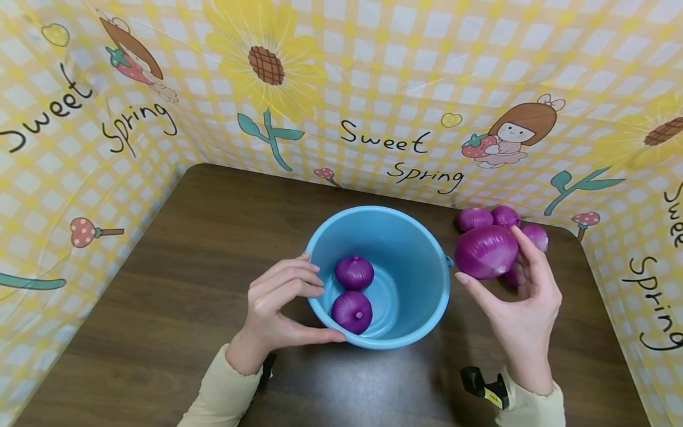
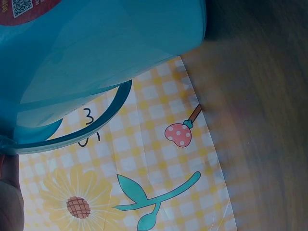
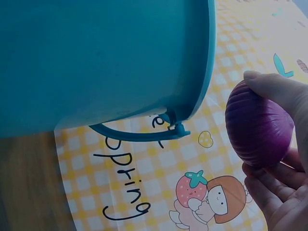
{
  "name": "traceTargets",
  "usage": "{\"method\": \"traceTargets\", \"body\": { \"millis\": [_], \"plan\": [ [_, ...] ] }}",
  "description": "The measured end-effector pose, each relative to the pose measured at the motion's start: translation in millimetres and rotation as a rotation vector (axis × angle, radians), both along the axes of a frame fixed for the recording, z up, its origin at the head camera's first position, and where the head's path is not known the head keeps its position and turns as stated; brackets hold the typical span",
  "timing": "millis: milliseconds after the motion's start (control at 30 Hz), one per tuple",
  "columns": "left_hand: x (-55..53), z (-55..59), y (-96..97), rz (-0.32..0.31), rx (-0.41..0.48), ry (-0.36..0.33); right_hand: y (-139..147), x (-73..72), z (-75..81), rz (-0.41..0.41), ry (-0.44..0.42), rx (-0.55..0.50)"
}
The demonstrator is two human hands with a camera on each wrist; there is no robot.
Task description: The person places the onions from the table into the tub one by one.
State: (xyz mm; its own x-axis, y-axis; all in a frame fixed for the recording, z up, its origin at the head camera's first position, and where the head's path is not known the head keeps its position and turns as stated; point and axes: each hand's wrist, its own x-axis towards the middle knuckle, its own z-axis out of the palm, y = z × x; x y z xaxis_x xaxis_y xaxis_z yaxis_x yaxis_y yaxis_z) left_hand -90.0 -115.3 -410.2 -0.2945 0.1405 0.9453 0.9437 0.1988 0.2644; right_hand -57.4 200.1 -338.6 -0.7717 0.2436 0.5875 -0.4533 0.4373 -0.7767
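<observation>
In the head view, a round light-blue plastic bucket (image 1: 421, 255) stands mid-frame on the dark brown wood-grain worktop (image 1: 155, 255), with two purple onions (image 1: 354, 273) lying in the left of its interior. The left hand (image 1: 283, 299) holds the bucket's rim at its left and lower left, thumb and fingers spread along it. Right of centre, the right hand (image 1: 525, 302) grips a large glossy purple onion (image 1: 485, 252) between thumb and fingers; more purple onions (image 1: 475, 219) lie beyond it, partly hidden.

In the left wrist view, the bucket's wall fills the upper left, its curved blue handle (image 2: 115, 106) hanging below; too little of the hand shows to tell its grip there.

In the right wrist view, the gripped onion sits at the right, apart from the bucket, pinched from opposite sides. It looks firm and fairly light, its smooth skin probably slippery, so its widest part seems the safest hold. The bucket looks light and slightly flexible, best steadied by the rim.
</observation>
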Motion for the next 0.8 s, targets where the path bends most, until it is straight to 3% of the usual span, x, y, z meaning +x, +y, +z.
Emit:
{"method": "traceTargets", "body": {
  "millis": [800],
  "plan": [
    [-0.1, 1.5, 0.3, 0.004, 0.002, 0.009, -10.5, 4.6, -4.7, 0.092, -0.024, 0.028]
  ]
}}
